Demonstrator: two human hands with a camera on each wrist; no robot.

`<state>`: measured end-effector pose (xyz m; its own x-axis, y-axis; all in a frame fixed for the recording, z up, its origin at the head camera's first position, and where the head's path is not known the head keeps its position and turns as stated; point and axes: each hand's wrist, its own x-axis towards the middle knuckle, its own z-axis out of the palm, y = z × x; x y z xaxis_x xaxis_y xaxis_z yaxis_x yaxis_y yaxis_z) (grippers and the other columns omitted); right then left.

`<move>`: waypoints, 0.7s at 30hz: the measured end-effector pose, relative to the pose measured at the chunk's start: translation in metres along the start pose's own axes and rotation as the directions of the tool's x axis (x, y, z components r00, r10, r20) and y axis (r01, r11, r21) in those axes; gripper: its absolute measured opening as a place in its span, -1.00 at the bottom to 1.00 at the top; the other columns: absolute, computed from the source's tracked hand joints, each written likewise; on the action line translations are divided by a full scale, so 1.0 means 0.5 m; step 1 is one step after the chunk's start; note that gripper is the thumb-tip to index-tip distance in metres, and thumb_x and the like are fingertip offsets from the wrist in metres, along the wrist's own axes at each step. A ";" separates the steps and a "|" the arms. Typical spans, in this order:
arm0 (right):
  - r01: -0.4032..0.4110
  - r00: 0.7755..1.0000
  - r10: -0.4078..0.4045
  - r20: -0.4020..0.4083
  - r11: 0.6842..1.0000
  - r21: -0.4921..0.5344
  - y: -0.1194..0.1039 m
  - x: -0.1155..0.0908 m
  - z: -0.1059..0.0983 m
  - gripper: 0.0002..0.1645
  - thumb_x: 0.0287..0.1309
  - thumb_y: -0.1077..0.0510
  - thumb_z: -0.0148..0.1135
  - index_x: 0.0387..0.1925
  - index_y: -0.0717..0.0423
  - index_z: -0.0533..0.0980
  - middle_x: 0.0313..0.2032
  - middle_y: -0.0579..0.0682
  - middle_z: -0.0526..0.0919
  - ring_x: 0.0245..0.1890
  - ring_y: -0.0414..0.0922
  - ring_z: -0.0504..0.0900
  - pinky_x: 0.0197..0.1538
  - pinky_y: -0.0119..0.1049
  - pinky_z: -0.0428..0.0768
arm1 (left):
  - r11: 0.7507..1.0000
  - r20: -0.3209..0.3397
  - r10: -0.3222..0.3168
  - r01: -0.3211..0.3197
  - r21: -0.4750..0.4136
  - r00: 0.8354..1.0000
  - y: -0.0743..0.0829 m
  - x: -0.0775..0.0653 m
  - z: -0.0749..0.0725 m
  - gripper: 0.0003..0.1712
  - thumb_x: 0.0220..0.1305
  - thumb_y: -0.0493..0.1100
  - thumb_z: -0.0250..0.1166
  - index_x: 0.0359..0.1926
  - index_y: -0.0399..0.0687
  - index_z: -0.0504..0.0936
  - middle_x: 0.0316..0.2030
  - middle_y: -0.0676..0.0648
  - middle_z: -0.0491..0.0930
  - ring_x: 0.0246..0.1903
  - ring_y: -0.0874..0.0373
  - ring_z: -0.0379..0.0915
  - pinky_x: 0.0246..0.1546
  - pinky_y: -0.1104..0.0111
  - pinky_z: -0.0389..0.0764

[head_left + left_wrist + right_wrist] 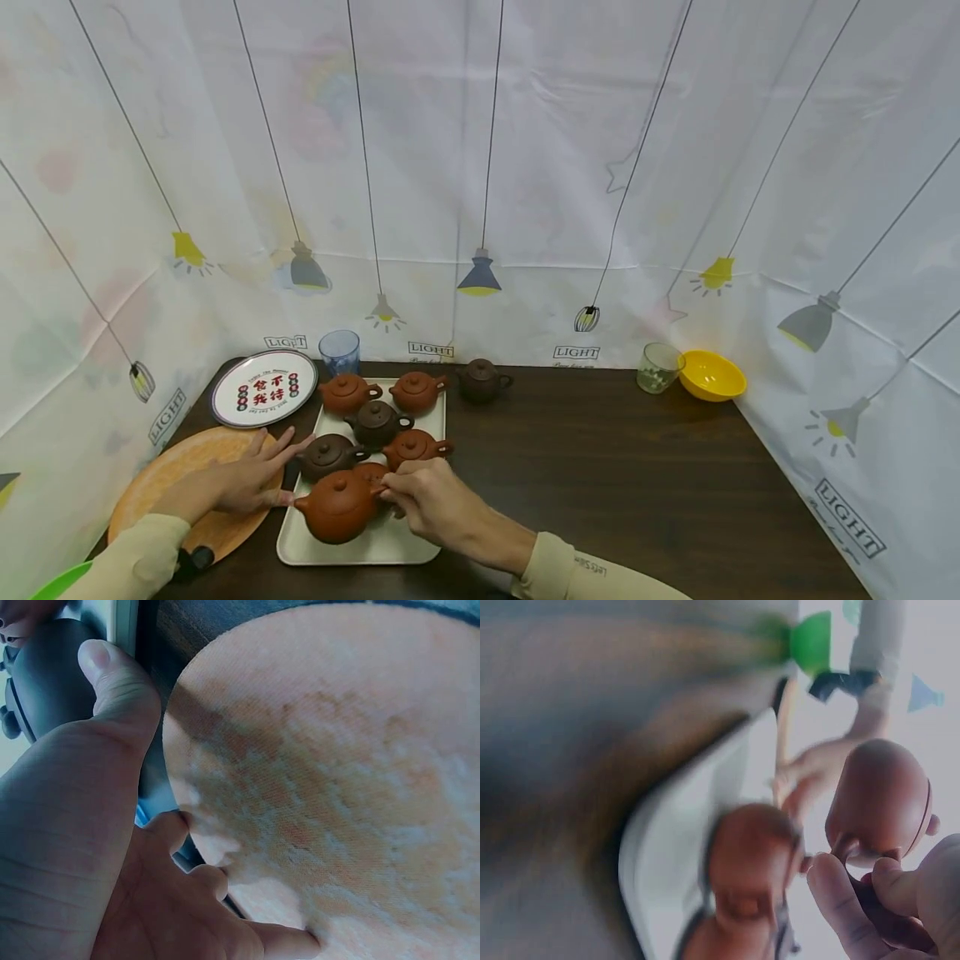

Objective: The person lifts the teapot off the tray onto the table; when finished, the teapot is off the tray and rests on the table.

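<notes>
My right hand (pixel 446 507) pinches the handle of a reddish-brown clay teapot (pixel 339 510), its spout pointing left. In the right wrist view, thumb and fingers close on that handle, and the teapot body (pixel 881 796) stands apart from the other teapots. Spread over the round orange mat (pixel 161 475) is my left hand (pixel 238 485), its thumb near the held teapot's spout. A dark brown teapot (pixel 328 458) sits on the cream tray (pixel 390 546) beside the left fingers. Another reddish teapot (pixel 371 473) on the tray is partly hidden behind the held one.
Several more teapots (pixel 380 422), reddish and dark, crowd the tray's far part. One dark teapot (pixel 482 382) stands off it on the table (pixel 585 467). A white lettered plate (pixel 265 390) and blue glass (pixel 341 352) are back left; a greenish glass (pixel 658 371) and yellow bowl (pixel 712 377), back right.
</notes>
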<state>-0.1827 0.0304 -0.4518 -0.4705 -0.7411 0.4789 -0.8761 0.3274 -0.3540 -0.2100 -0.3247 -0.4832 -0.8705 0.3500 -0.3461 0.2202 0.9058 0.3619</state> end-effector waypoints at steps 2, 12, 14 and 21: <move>-0.006 1.000 0.005 -0.031 0.999 -0.032 0.017 -0.009 -0.024 -0.89 0.39 0.34 0.37 -0.23 0.14 0.77 -0.44 -0.04 0.74 -0.46 -0.33 0.68 -0.36 -0.76 0.48 | 1.000 -0.004 0.000 0.000 0.002 1.000 -0.001 0.000 0.003 0.10 0.39 0.42 0.28 0.74 0.36 -0.07 0.70 -0.43 -0.17 0.60 -0.70 -0.49 0.03 -0.90 -0.26; -0.119 0.974 0.082 -0.209 0.978 -0.172 0.150 -0.080 -0.156 -0.70 0.18 0.57 0.39 -0.10 0.31 0.78 -0.33 0.10 0.82 -0.40 -0.14 0.83 -0.32 -0.54 0.72 | 1.000 -0.020 0.003 -0.003 0.022 1.000 -0.007 -0.002 0.009 0.06 0.42 0.42 0.26 0.73 0.39 -0.06 0.70 -0.41 -0.15 0.61 -0.69 -0.47 0.02 -0.90 -0.25; -0.156 0.965 0.099 -0.241 0.961 -0.228 0.185 -0.099 -0.180 -0.69 0.14 0.58 0.42 -0.10 0.31 0.78 -0.32 0.12 0.81 -0.39 -0.11 0.84 -0.34 -0.46 0.74 | 1.000 -0.023 0.002 -0.001 0.025 1.000 -0.008 -0.002 0.009 0.07 0.41 0.42 0.26 0.73 0.39 -0.07 0.70 -0.41 -0.15 0.61 -0.68 -0.46 0.02 -0.90 -0.25; -0.341 0.911 0.241 -0.335 0.896 -0.285 0.309 -0.171 -0.246 -0.69 0.21 0.58 0.34 -0.08 0.32 0.79 -0.27 0.17 0.86 -0.36 0.02 0.85 -0.43 -0.25 0.71 | 1.000 -0.030 0.012 -0.011 0.023 0.999 -0.009 0.000 0.010 0.07 0.41 0.42 0.26 0.73 0.36 -0.05 0.70 -0.42 -0.13 0.61 -0.69 -0.43 0.01 -0.90 -0.23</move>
<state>-0.2906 0.2164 -0.4487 -0.6747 -0.4004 0.6200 -0.6542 0.7133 -0.2513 -0.2087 -0.3276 -0.4889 -0.8804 0.3535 -0.3160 0.2403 0.9071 0.3455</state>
